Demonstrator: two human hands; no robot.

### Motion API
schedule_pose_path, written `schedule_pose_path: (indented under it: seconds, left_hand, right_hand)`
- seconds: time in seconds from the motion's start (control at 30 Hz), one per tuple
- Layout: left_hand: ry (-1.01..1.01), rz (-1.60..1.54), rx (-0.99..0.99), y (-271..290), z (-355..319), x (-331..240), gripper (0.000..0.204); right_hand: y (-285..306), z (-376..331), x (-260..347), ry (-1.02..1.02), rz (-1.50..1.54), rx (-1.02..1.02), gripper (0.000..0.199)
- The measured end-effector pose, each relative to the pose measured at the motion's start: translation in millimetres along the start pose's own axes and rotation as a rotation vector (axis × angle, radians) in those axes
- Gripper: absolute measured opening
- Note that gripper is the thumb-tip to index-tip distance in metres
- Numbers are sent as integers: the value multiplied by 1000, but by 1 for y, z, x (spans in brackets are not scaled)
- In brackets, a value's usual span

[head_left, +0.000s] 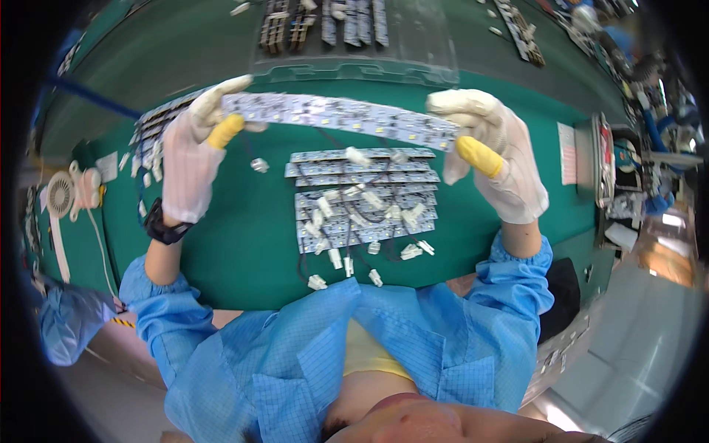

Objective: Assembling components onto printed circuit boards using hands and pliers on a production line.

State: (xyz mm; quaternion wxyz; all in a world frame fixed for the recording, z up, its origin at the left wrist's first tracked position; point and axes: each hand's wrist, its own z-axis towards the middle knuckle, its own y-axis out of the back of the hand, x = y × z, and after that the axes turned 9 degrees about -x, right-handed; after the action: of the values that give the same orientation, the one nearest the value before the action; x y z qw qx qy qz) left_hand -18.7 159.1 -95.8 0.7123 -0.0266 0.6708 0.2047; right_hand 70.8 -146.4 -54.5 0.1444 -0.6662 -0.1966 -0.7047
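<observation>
Nearest me, a stack of finished-looking strips point(362, 196) with white plugs lies on the green bench point(244, 244), just below the hands. Above it, both gloved hands hold one long LED strip point(340, 114) level in the air: the left hand point(193, 159) pinches its nine o'clock end, the right hand point(491, 151) its three o'clock end. At twelve o'clock, farther off, more strips point(325, 22) wait in rows, so I judge the work is partway through.
</observation>
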Motion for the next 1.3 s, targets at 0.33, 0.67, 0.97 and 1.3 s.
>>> schedule_pose_path:
  seconds: [0.33, 0.67, 0.97, 1.3]
  left_hand:
    - [-52, 176, -71, 1, 1, 2, 55]
    - [-438, -147, 92, -2, -12, 4, 57]
    - [-178, 409, -37, 12, -11, 24, 26]
    - [51, -634, 138, 6, -14, 18, 25]
  right_hand:
    - [10, 1, 5, -19, 10, 99, 57]
    - [8, 21, -12, -25, -169, -31, 44]
    - [20, 24, -19, 3, -188, 140, 35]
    - [11, 23, -20, 65, -130, -6, 44]
